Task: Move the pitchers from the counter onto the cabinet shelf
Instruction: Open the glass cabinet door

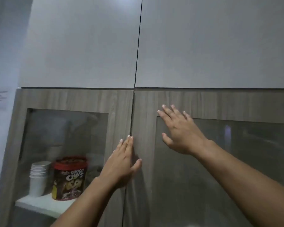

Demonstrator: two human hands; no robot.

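Two wood-grain cabinet doors with smoked glass panes fill the lower view, both closed; the left door (118, 112) meets the right door (144, 145) at a thin centre gap. My left hand (121, 164) lies flat with its fingertips at that gap, holding nothing. My right hand (179, 130) is spread flat against the upper frame of the right door, also holding nothing. Behind the left glass a white shelf (39, 205) is visible. No pitcher and no counter are in view.
On the shelf behind the left glass stand a stack of white paper cups (38, 177) and a red-lidded Choco Chips tub (69, 177). Plain grey upper cabinet doors (82, 46) sit above. A white wall (2, 112) runs along the left.
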